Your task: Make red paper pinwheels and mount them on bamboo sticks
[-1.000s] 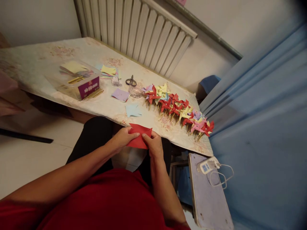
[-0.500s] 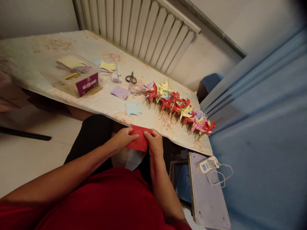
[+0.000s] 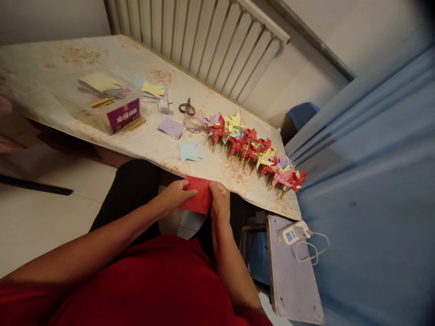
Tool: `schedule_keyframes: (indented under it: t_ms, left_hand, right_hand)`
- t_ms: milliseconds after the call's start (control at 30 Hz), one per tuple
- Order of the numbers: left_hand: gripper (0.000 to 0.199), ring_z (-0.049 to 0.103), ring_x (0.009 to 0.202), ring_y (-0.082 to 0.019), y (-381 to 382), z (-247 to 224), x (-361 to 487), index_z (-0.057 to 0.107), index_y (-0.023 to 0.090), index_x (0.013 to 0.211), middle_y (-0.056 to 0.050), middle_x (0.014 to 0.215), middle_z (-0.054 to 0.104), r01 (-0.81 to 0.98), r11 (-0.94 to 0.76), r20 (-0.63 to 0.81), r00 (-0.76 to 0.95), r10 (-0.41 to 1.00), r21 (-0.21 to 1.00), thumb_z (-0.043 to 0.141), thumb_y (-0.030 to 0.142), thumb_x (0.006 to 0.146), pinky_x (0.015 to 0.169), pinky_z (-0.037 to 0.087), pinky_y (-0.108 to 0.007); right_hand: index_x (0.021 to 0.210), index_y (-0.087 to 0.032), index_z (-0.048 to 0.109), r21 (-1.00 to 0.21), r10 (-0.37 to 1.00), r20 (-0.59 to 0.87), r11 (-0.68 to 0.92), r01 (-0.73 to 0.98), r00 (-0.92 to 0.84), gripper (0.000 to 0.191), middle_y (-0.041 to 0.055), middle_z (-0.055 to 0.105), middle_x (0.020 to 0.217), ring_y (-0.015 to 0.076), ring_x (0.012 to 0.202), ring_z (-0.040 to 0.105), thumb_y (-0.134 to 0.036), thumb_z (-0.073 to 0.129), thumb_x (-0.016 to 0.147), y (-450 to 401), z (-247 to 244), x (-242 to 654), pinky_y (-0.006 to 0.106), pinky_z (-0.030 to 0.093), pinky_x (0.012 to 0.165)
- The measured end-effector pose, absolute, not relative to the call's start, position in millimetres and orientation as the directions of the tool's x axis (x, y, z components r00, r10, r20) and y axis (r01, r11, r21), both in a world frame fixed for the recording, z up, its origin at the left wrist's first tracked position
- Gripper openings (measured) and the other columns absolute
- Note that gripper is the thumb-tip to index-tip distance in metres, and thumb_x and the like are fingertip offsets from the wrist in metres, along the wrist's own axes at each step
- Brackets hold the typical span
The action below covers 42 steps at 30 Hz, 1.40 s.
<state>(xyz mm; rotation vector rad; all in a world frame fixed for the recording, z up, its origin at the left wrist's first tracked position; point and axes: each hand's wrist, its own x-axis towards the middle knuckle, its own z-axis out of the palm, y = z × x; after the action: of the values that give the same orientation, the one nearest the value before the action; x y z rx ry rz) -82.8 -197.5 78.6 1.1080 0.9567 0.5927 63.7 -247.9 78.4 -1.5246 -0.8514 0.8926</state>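
Pinching with my left fingers [image 3: 189,194]: red paper [image 3: 199,192], left side.
My right fingers [image 3: 215,189]: pinching too, shifted to its right edge.
Middle: barer, work likely at that edge.

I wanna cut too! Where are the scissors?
In the head view, the scissors lie on the table, left of the pinwheels, right of the small box.

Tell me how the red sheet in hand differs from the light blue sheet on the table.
The red sheet is gripped by the left hand and right hand; the light blue sheet lies untouched on the table.
The hands partly cover the red sheet; the light blue sheet is uncovered.
Both look like small, thin pieces of paper.
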Motion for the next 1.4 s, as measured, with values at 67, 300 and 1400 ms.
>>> schedule_keyframes:
  t_ms: [67, 300, 1400]
  left_hand:
    - [0.04, 0.066, 0.072, -0.022, -197.9, 79.5, -82.8, 0.069, 0.015, 0.09, -0.006, 0.083, 0.075, 0.042, 0.406, -0.373, 0.492, 0.787, 0.913, 0.077, 0.04, 0.06, 0.066, 0.048, -0.031]
    - [0.031, 0.061, 0.067, -0.017, -195.3, 86.8, -90.9, 0.069, 0.017, 0.083, -0.001, 0.075, 0.072, 0.011, 0.416, -0.361, 0.518, 0.775, 0.909, 0.076, 0.038, 0.061, 0.066, 0.043, -0.028]
    - [0.086, 0.071, 0.104, -0.022, -194.1, 80.9, -119.7, 0.034, 0.02, 0.158, -0.018, 0.139, 0.064, -0.16, 0.152, -0.022, 0.614, 0.789, 0.975, 0.068, 0.037, 0.081, 0.091, 0.053, -0.035]
  right_hand:
    - [0.06, -0.022, 0.046, -0.987, 0.884, -0.056, -0.119, 0.109, 0.465, 0.038, -0.0072, 0.033, 0.058, 0.0112, 0.058, 0.03, -0.051, 0.056, 0.083, -247.8, 79.3, 64.0, 0.026, 0.026, 0.054]
    - [0.061, -0.024, 0.042, -0.985, 0.866, -0.051, -0.125, 0.118, 0.498, 0.038, -0.0074, 0.03, 0.058, 0.0115, 0.058, 0.028, -0.051, 0.053, 0.084, -246.0, 75.2, 68.4, 0.027, 0.025, 0.054]
    - [0.089, -0.016, 0.076, -0.902, 0.898, -0.242, -0.07, -0.425, 0.367, 0.038, 0.0044, 0.079, 0.081, 0.0219, 0.072, 0.073, -0.037, 0.089, 0.059, -245.6, 69.1, 69.9, 0.037, 0.06, 0.076]
